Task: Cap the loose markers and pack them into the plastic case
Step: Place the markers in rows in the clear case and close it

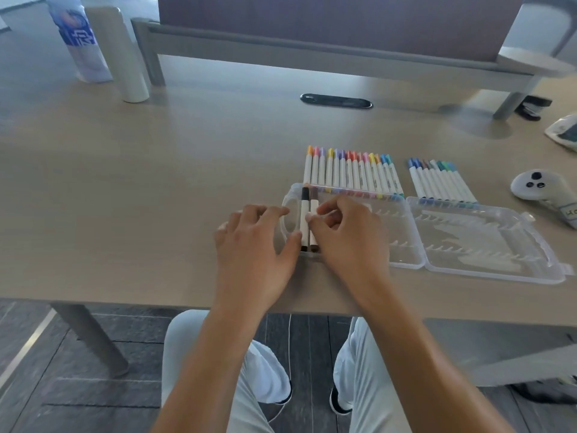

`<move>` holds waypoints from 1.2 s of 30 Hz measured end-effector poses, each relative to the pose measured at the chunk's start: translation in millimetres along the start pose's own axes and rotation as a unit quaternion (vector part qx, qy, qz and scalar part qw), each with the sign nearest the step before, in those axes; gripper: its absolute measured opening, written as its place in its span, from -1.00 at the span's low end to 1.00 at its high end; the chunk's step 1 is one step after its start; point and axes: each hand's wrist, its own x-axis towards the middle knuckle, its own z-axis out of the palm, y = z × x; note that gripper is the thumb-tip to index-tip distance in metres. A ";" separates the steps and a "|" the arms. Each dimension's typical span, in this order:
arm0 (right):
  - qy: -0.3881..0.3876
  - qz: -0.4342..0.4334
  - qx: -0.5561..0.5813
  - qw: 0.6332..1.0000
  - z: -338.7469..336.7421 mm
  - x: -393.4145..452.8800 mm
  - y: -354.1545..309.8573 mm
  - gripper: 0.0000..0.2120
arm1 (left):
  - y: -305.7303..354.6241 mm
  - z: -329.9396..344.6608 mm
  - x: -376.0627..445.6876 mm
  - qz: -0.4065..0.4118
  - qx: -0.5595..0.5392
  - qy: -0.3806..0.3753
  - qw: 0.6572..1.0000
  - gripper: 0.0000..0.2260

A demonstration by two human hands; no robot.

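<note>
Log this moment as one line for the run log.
phase: packing | case: open, two markers slotted at left end | right hand: pinching second marker | left hand: steadying case | remaining markers: two rows on table

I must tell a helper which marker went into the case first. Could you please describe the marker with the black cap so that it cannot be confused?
Find the open clear plastic case near the table's front edge. At its left end, between the left hand and right hand, two markers lie side by side. The black-capped marker is the left one; its neighbour has a brown cap.
</note>
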 end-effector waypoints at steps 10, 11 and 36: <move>-0.043 -0.036 0.038 0.998 -11.6 1.1 17.7 -0.86 | -1.7 -2.9 -5.3 0.049 0.042 -0.067 0.996 -0.45; -0.044 -0.037 0.039 0.998 -11.7 1.7 18.3 -0.86 | -2.0 -3.8 -5.5 0.050 0.041 -0.072 0.995 -0.44; -0.144 -0.090 -0.003 0.986 -33.3 13.2 28.2 -0.71 | 13.3 -10.1 -7.2 0.007 -0.006 -0.074 0.997 -0.46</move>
